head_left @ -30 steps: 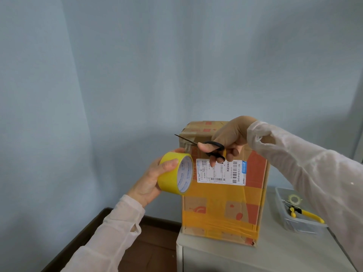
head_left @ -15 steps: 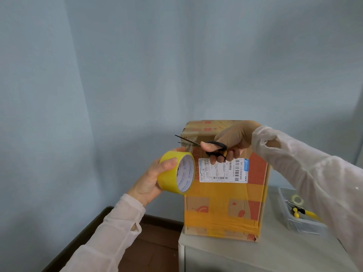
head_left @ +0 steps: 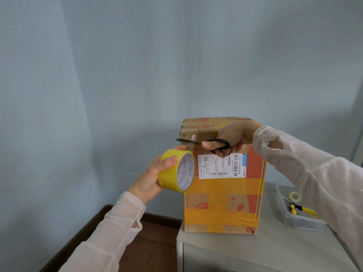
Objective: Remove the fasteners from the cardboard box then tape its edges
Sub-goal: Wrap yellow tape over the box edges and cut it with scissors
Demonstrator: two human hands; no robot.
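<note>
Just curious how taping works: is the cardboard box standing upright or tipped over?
Upright. The cardboard box stands tall on the white cabinet, its bottom edge flat against the cabinet's top.

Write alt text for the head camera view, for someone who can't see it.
A right hand holds black scissors at the upper left edge of an upright cardboard box, while the left hand grips a yellow tape roll just below the blades. The box stands on a white cabinet beside a tool tray.
</note>
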